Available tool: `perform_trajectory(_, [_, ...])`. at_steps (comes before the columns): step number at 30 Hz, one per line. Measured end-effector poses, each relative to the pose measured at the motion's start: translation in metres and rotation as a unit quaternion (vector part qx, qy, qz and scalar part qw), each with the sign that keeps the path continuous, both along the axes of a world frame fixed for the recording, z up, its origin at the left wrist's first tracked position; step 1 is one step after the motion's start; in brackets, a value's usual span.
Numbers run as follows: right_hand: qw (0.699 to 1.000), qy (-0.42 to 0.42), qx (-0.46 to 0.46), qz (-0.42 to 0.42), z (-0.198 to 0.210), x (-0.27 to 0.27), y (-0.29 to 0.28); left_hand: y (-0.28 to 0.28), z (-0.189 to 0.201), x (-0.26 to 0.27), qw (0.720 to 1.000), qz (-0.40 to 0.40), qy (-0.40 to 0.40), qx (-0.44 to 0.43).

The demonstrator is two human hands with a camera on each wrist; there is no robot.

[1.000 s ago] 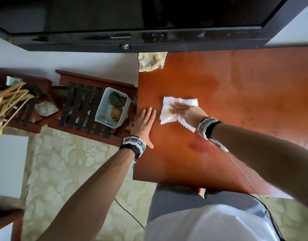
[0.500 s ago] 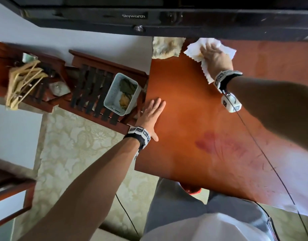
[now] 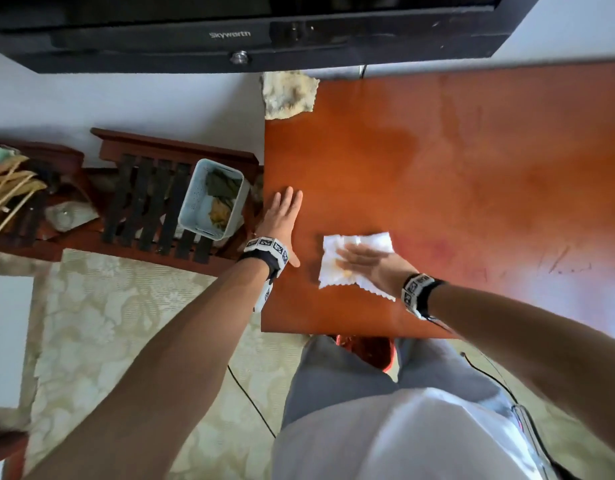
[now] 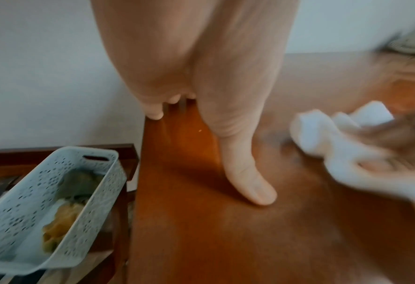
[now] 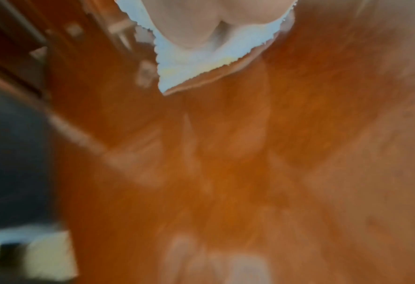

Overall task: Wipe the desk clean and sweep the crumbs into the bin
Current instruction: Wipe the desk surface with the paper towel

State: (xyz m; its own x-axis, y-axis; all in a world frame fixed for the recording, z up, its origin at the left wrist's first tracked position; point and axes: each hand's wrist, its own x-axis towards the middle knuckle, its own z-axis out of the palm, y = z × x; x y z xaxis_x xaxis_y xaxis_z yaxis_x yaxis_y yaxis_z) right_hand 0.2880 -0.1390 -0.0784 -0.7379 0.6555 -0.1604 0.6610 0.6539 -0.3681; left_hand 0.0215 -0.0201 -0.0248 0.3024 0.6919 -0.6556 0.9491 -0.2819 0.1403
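Observation:
A white paper towel (image 3: 351,261) lies flat on the reddish-brown desk (image 3: 455,174), near its front left corner. My right hand (image 3: 363,259) presses on it with straight fingers; the towel (image 5: 196,57) shows under the palm in the blurred right wrist view. My left hand (image 3: 282,220) rests flat on the desk's left edge, fingers straight, thumb (image 4: 247,184) out toward the towel (image 4: 335,134). A pale blue perforated bin (image 3: 212,199) with crumpled scraps stands just left of the desk; its wall (image 4: 38,201) shows below the desk edge. One tiny crumb (image 4: 200,130) lies by my left palm.
A crumpled yellowish cloth (image 3: 287,93) hangs over the desk's far left corner. A black television (image 3: 230,26) overhangs the far edge. The bin sits on a dark slatted wooden bench (image 3: 146,202). A red stool (image 3: 368,351) shows under the desk's front edge, and a cable (image 3: 250,400) runs on the floor.
My right hand has swept the towel from the far left corner of the desk back to the near left, beside my left hand. The left hand has stayed on the edge.

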Motion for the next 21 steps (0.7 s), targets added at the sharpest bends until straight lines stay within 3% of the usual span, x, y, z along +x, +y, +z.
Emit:
perform_trajectory(5, [0.992, 0.041, -0.075, 0.091, -0.001, -0.005, -0.085, -0.021, 0.003, 0.020, 0.999, -0.033, -0.005, 0.030])
perform_trajectory(10, [0.991, 0.022, -0.056, 0.120, -0.002, -0.004, -0.102, -0.017, 0.010, 0.049, 0.999, 0.021, 0.008, -0.028])
perform_trajectory(15, [0.995, 0.039, -0.060, 0.063, -0.005, 0.010, -0.060, -0.012, 0.002, 0.055, 0.999, 0.033, 0.017, -0.036])
perform_trajectory(21, [0.999, 0.031, -0.041, -0.009, 0.003, 0.034, 0.052, -0.011, 0.002, 0.054, 0.998, 0.039, 0.015, -0.046])
